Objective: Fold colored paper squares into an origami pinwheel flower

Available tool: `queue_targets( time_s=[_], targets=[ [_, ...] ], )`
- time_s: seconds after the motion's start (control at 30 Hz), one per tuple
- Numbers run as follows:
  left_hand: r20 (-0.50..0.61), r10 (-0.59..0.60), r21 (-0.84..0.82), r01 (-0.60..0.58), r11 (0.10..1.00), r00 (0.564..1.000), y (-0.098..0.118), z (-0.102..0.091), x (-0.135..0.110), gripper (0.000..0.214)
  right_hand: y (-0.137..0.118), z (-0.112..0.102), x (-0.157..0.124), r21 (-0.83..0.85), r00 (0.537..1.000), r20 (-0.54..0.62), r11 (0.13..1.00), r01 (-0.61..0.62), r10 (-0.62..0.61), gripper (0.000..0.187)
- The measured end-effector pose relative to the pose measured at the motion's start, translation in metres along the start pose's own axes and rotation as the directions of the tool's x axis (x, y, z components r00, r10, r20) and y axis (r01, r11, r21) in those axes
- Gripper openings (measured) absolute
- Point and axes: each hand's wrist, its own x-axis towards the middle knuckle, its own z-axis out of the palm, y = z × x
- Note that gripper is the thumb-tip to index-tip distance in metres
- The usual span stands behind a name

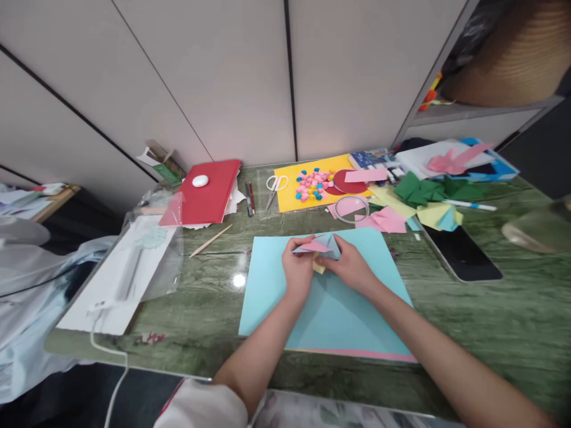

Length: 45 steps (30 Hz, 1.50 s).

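Both my hands meet over a large light blue sheet (352,315) lying on the green marble table (209,297). My left hand (298,271) and my right hand (350,266) pinch a small folded paper piece (322,244), pink and blue on top with a bit of yellow below. Fingers of both hands are closed on its edges, holding it just above the sheet.
Behind lie a yellow sheet (294,199) with small coloured paper bits (312,184), scissors (275,187), a tape ring (351,208), pink (387,220) and green (419,190) folded papers, a red folder (209,193), a wooden stick (210,241), a dark tablet (461,254) and a plastic-wrapped white package (125,273).
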Motion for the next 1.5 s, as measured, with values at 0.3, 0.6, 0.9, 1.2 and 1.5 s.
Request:
queue_targets(
  time_s=[0.3, 0.6, 0.9, 1.2, 1.5],
  targets=[
    [0.078, 0.014, 0.004, -0.014, 1.000, 0.997, 0.007, -0.002, -0.002, 0.020, -0.008, -0.003, -0.006, -0.084, 0.996, -0.087, 0.996, -0.013, 0.005, 0.020],
    [0.143, 0.254, -0.035, -0.252, 0.967, 0.957, 0.022, -0.009, -0.023, 0.028, -0.021, -0.006, -0.027, -0.305, 0.889, -0.230, 0.897, 0.321, -0.396, 0.022],
    [0.147, 0.181, -0.056, -0.174, 0.983, 0.973, 0.022, -0.005, -0.026, 0.026, -0.010, -0.008, -0.028, -0.531, 0.704, -0.162, 0.663, 0.528, -0.691, 0.031],
    [0.161, -0.067, 0.204, 0.033, 0.978, 0.985, 0.014, -0.002, -0.009, 0.033, -0.001, -0.008, -0.013, -0.516, 0.916, -0.153, 0.821, 0.245, -0.370, 0.019],
    [0.224, -0.148, 0.208, 0.101, 0.973, 0.963, 0.002, -0.008, 0.011, 0.032, 0.001, -0.008, -0.004, -0.559, 0.957, -0.140, 0.818, 0.135, -0.253, 0.029]
  ],
)
